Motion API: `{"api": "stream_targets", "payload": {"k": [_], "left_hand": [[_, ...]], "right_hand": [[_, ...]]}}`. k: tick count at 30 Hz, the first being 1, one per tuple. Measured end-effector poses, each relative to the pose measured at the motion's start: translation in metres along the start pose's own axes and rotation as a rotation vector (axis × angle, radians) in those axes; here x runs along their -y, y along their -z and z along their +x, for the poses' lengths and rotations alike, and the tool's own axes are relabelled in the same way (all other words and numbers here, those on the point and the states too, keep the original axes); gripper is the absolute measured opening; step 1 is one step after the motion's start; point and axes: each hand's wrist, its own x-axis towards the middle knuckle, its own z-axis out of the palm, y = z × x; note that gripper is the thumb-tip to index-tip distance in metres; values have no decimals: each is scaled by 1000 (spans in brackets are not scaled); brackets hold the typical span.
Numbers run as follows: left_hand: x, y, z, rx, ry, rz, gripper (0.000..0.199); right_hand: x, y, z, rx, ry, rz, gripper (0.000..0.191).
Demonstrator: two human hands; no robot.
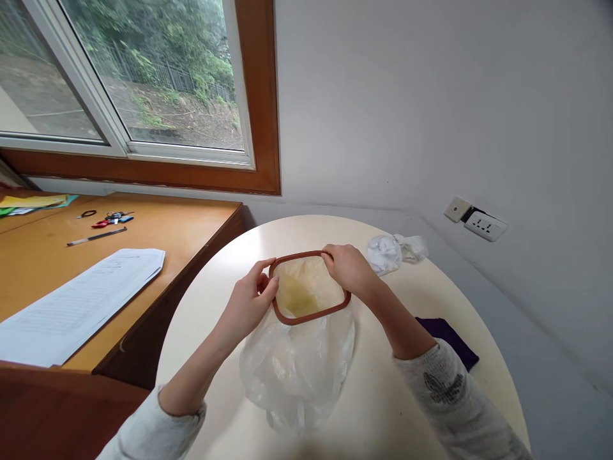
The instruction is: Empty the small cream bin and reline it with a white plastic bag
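A brown rectangular rim (312,316) with rounded corners tops what looks like a small bin, whose body is hidden. A translucent white plastic bag (297,367) lines the opening and spreads outside toward me over the round table. Inside, the lining looks yellowish at the bottom. My left hand (249,299) grips the rim's left side, fingers at the far left corner and thumb at the inner edge. With fingers closed on the far right corner, my right hand (350,269) holds the same rim.
The round cream table (205,338) carries a knotted white plastic bag (384,253) at back right and a dark purple cloth-like piece (450,338) near my right forearm. On the wooden desk (191,223) at left lie papers (86,300), a pen (97,237) and keys (113,218).
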Motion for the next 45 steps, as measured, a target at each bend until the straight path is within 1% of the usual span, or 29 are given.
{"api": "stream_targets", "payload": {"k": [3, 5, 9, 11, 14, 17, 24, 27, 29, 30, 31, 33, 34, 35, 36, 37, 38, 40, 42, 45], "left_hand": [[-2, 3, 2, 29, -4, 38, 42], [-5, 6, 5, 45, -13, 72, 41], [-11, 7, 8, 66, -15, 148, 40], [-13, 5, 7, 73, -17, 143, 40], [-12, 2, 7, 73, -13, 102, 41], [-10, 1, 7, 74, 6, 80, 40], [-6, -2, 3, 109, 35, 4, 43], [-4, -1, 5, 136, 20, 29, 43], [-5, 1, 6, 109, -28, 147, 43], [-7, 2, 6, 58, -74, 239, 43], [-10, 3, 4, -16, -141, 337, 42], [-18, 1, -5, -156, -342, 481, 35], [-23, -1, -13, -180, -460, 509, 31], [-28, -5, -21, -161, -574, 510, 28], [-31, -9, -31, -85, -662, 505, 27], [-34, -15, -40, -17, -720, 511, 28], [-36, -20, -47, 48, -737, 532, 30], [-35, -29, -58, 107, -734, 587, 32], [-31, -34, -60, 105, -704, 628, 27], [-22, -33, -52, 71, -680, 635, 22]], "right_hand": [[2, 6, -1, 30, 12, -42, 28], [2, 10, -1, 57, 27, -32, 28], [1, 10, -3, 30, 157, 145, 30], [1, 6, -4, 23, 192, 227, 31], [2, 0, -5, 60, 161, 288, 32], [3, -2, -6, 83, 132, 285, 33], [2, -9, -7, 19, 113, 329, 30], [1, -12, -7, -3, 104, 337, 29], [1, -11, -8, 0, 106, 304, 30], [2, -10, -9, 7, 107, 275, 31], [2, -9, -9, 17, 105, 241, 31], [5, -7, -11, 36, 95, 157, 32], [6, -6, -12, 41, 86, 110, 31], [7, -6, -13, 42, 77, 64, 31], [8, -7, -14, 39, 65, 21, 30], [9, -7, -15, 34, 53, -16, 28], [10, -8, -16, 29, 37, -46, 27], [12, -9, -18, 28, -4, -84, 25], [14, -7, -22, 36, -41, -101, 24], [15, 1, -30, 59, -64, -101, 23]]}}
